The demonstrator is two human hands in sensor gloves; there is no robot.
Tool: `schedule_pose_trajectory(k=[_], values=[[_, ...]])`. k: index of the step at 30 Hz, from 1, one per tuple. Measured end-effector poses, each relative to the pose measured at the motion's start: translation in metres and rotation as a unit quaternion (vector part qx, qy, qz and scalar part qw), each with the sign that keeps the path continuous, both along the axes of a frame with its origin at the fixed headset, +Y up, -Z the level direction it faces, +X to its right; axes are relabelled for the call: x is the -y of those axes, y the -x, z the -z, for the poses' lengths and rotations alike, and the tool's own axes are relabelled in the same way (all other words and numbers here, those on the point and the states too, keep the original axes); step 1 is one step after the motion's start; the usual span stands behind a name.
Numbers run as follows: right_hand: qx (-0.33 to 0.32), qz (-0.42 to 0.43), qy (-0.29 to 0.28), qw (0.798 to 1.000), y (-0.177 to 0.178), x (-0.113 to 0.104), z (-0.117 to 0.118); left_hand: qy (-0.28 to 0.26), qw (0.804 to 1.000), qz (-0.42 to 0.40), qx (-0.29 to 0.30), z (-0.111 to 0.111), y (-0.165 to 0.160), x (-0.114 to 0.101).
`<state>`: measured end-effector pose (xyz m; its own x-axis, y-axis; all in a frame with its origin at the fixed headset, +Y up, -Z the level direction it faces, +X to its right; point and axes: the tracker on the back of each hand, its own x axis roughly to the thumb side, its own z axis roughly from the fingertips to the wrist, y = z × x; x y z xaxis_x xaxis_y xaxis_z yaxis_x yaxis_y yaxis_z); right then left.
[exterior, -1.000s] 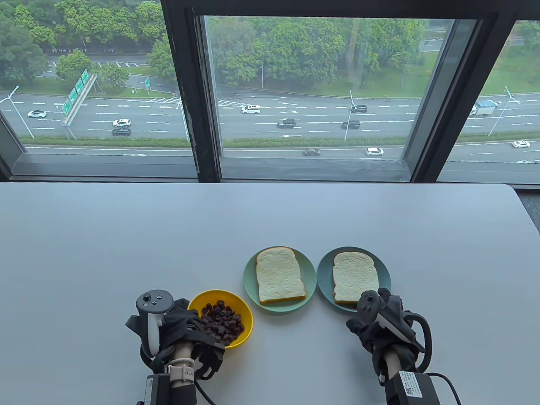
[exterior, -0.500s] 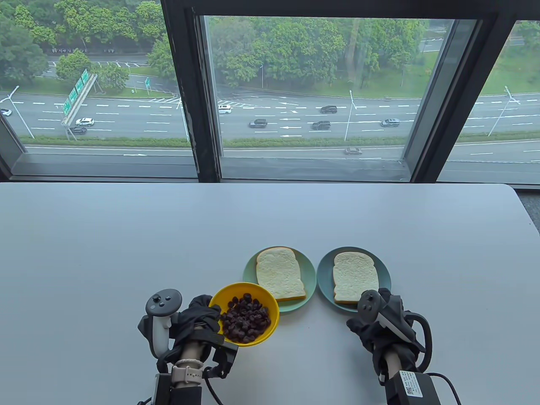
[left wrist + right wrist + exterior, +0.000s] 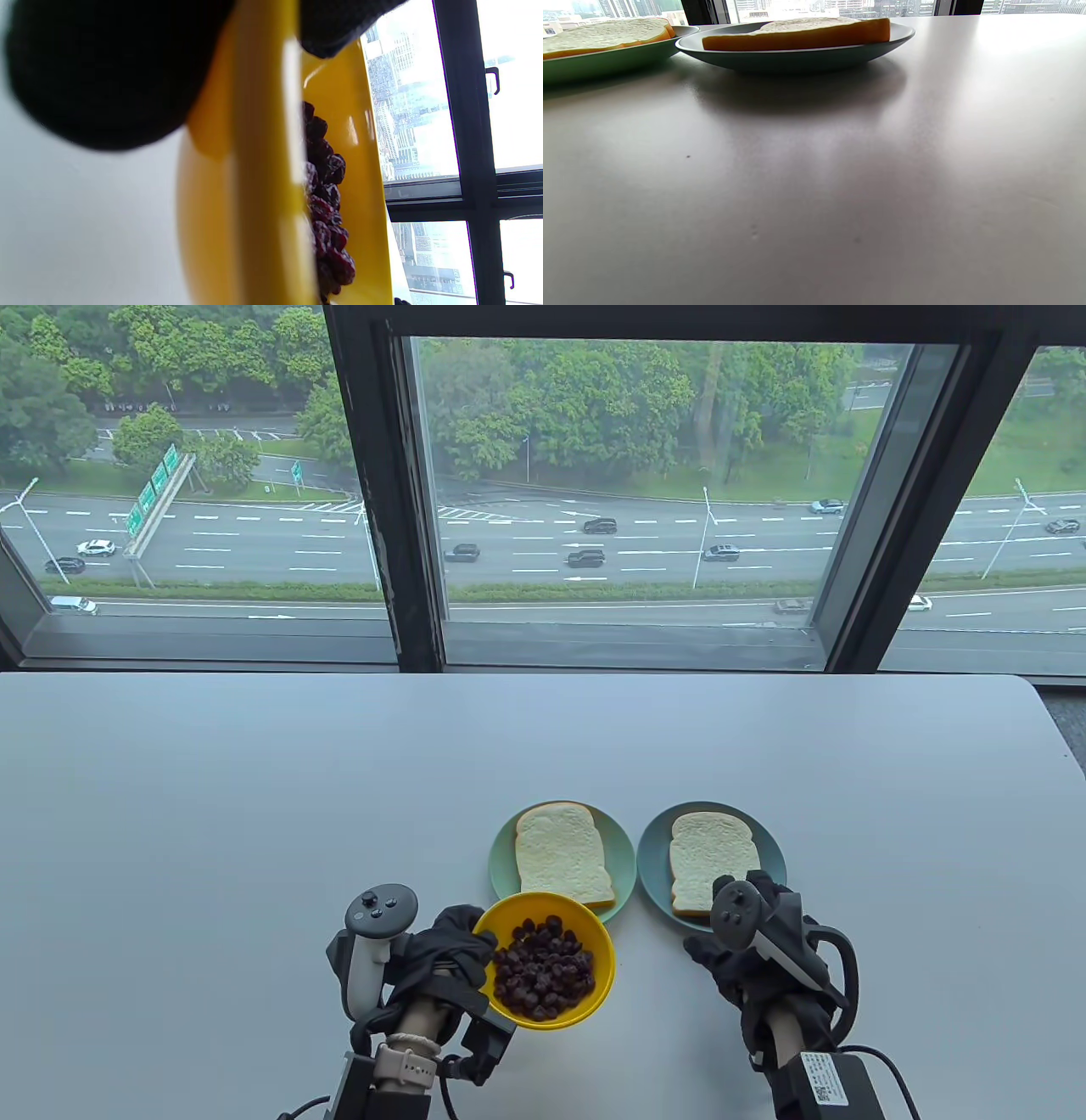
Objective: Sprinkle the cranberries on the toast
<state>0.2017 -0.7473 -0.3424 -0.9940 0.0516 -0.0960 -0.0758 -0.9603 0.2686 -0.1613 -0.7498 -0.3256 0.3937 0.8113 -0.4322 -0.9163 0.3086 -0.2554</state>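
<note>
My left grip (image 3: 441,959) is pinching the yellow bowl (image 3: 594,984) of cranberries (image 3: 543,976) by its rim. My right grip (image 3: 755,950) is sitting beside the blue plate (image 3: 653,865); I cannot tell its finger state.

One bowl (image 3: 594,984) of cranberries (image 3: 543,976), too many to count, sits at six o'clock on the single worktop (image 3: 254,814). Two plates, green (image 3: 502,865) and blue (image 3: 649,865), lie at twelve and two o'clock from it, with one toast slice (image 3: 562,857) and another (image 3: 708,857). Two hands: left (image 3: 441,959), right (image 3: 764,959).
</note>
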Motion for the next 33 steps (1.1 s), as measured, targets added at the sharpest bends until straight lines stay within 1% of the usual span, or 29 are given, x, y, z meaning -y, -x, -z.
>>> schedule_pose_trajectory(k=[4, 8, 13, 17, 22, 25, 28, 33], values=[[0.001, 0.003, 0.003, 1.000, -0.001, 0.001, 0.000, 0.005, 1.000, 0.013, 0.025, -0.001, -0.012, 0.002], [-0.003, 0.017, -0.003, 1.000, 0.001, -0.005, 0.000, 0.011, 0.998, 0.026, 0.049, -0.001, -0.023, 0.005], [-0.035, 0.051, -0.040, 0.997, 0.018, -0.024, -0.002, 0.012, 0.997, 0.032, 0.074, -0.003, -0.036, 0.006], [-0.088, 0.061, -0.072, 0.992, 0.043, -0.040, -0.005, 0.013, 0.996, 0.028, 0.085, -0.005, -0.044, 0.007], [-0.157, 0.053, -0.088, 0.982, 0.075, -0.054, -0.014, 0.014, 0.996, 0.023, 0.085, -0.006, -0.048, 0.007], [-0.190, 0.060, -0.086, 0.976, 0.091, -0.059, -0.020, 0.015, 0.997, 0.015, 0.075, -0.006, -0.047, 0.007], [-0.225, 0.077, -0.074, 0.969, 0.107, -0.062, -0.026, 0.018, 0.998, 0.000, 0.062, -0.006, -0.044, 0.008], [-0.261, 0.090, -0.042, 0.960, 0.125, -0.060, -0.033, 0.022, 0.999, -0.031, 0.030, -0.007, -0.040, 0.009]])
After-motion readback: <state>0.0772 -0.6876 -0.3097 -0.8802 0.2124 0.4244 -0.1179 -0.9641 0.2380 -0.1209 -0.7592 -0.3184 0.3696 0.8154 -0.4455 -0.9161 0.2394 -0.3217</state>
